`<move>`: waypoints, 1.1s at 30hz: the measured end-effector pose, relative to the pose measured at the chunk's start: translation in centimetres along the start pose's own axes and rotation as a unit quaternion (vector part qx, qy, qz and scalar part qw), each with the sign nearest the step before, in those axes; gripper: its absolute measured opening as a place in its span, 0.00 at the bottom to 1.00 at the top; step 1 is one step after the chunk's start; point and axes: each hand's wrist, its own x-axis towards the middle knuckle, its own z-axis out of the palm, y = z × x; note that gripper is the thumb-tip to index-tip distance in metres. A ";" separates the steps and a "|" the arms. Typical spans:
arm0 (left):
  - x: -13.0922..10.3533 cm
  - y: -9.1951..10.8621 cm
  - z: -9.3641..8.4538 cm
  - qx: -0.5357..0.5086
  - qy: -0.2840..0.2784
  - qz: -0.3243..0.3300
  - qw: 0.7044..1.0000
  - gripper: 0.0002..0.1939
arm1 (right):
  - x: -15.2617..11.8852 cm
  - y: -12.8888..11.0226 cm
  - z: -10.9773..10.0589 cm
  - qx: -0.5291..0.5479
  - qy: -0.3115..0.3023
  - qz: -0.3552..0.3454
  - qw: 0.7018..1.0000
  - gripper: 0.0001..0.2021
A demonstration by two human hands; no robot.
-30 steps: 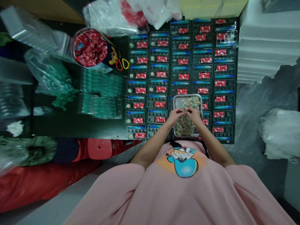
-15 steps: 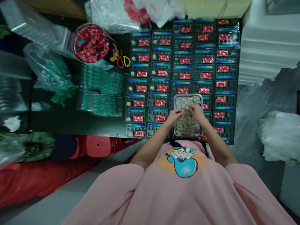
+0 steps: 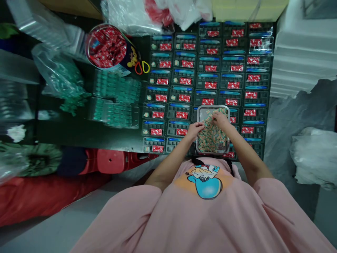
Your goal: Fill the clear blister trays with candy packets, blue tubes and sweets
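A clear rectangular tub (image 3: 198, 140) holds many small flat tan-and-green pieces (image 3: 210, 137), too small to identify. It stands on the rows of trays, close to my body. Over the tub's left rim is my left hand (image 3: 194, 131), thumb and fingertips pinched together at the edge of the heap. My right hand (image 3: 220, 120) reaches in from the right, its fingers bent down and closed near the upper part of the heap. Whatever either hand pinches is hidden or too small to name.
Dark compartment trays (image 3: 181, 89) in columns hold blue pens and red patterned packets. Left are a round tub of red packets (image 3: 107, 47), scissors with red and yellow handles (image 3: 142, 67), and stacked green pieces (image 3: 116, 88). White stacked sheets (image 3: 297, 59) rise at right.
My right hand has shifted slightly away from my body over the heap. My left hand stays at the tub's left rim. The whole view has turned a little.
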 end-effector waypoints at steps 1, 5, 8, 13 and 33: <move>0.0 0.0 0.1 -0.010 -0.004 -0.005 1.000 0.12 | -0.2 0.0 -0.1 0.024 0.002 0.006 1.000 0.06; -0.1 0.2 0.8 -0.050 -0.027 -0.017 0.998 0.14 | -1.3 -0.6 0.4 0.150 0.030 0.056 0.987 0.02; -0.1 0.4 1.3 -0.078 -0.034 -0.016 0.996 0.15 | -2.1 -1.1 1.5 0.240 0.053 0.092 0.965 0.07; -0.2 0.6 1.5 -0.108 -0.033 -0.032 0.993 0.24 | -2.8 -1.7 3.0 0.343 0.044 0.122 0.930 0.08; -1.0 0.2 -0.5 -0.128 -0.017 -0.040 0.991 0.17 | 1.8 -2.7 1.0 -0.175 -0.079 0.036 0.981 0.13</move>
